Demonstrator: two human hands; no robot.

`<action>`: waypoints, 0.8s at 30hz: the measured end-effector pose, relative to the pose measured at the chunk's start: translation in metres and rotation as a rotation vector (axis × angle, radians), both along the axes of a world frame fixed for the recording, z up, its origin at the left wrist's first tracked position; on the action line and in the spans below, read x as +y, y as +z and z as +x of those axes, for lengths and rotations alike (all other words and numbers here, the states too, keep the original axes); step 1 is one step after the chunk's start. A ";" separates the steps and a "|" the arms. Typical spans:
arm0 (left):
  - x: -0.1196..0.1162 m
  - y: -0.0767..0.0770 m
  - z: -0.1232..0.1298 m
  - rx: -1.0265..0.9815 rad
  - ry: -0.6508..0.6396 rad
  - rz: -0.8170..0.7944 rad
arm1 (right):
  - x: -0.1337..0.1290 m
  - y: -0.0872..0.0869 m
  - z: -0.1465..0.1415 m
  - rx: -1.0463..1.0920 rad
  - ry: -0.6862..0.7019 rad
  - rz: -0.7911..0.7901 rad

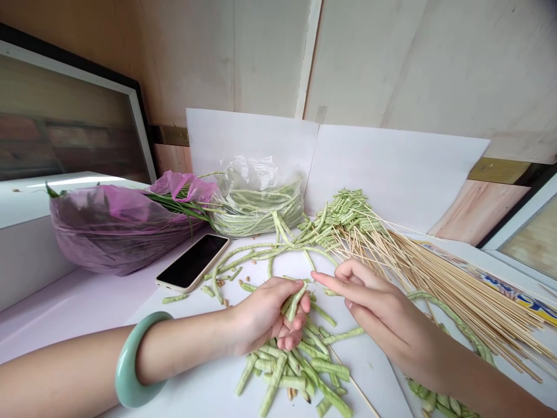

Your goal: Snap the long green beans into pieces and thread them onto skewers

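Well — pale, stubby bean pieces (295, 302) crowd the left hand (263, 316)

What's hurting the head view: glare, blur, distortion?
Head view: glare streak on the ledge; wide lens skews the wall; soft shadow under the left hand; beans look sharp, skewers perhaps slightly soft at the right edge.

Pale plywood wall (369, 58) behind, vertical seams. Two white boards (391, 174) propped against it, edges meeting. Dark-framed glass pane (65, 116) at left (dim brownish reflection). Window (533, 238) far right, partly cut off. White desk (65, 325) below, soft light.
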State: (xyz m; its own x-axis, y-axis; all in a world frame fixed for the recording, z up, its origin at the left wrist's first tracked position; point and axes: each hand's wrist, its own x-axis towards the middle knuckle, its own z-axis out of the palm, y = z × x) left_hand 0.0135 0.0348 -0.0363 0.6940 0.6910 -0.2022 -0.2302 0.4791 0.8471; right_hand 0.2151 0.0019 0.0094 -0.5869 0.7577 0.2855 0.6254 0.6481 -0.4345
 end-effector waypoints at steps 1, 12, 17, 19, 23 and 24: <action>0.000 -0.001 0.001 0.025 0.020 -0.003 | 0.001 -0.002 0.000 -0.004 0.020 0.011; -0.010 0.000 0.000 0.131 -0.267 0.296 | -0.003 -0.020 -0.014 0.205 0.034 0.079; -0.011 0.003 -0.002 0.159 -0.302 0.349 | -0.004 -0.021 -0.013 0.230 0.068 0.054; -0.010 0.006 -0.003 0.167 -0.297 0.353 | -0.003 -0.023 -0.009 0.251 0.060 0.045; -0.010 0.010 -0.005 0.230 -0.286 0.372 | -0.003 -0.030 -0.004 0.227 0.106 0.049; -0.010 0.010 -0.005 0.267 -0.311 0.416 | -0.003 -0.031 -0.004 0.198 0.126 0.051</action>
State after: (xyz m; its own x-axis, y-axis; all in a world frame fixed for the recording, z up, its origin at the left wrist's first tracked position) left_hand 0.0081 0.0246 -0.0259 0.8394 0.5214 -0.1534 0.1156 0.1045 0.9878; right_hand 0.2112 -0.0012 -0.0213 -0.6050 0.6636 0.4400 0.4440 0.7399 -0.5054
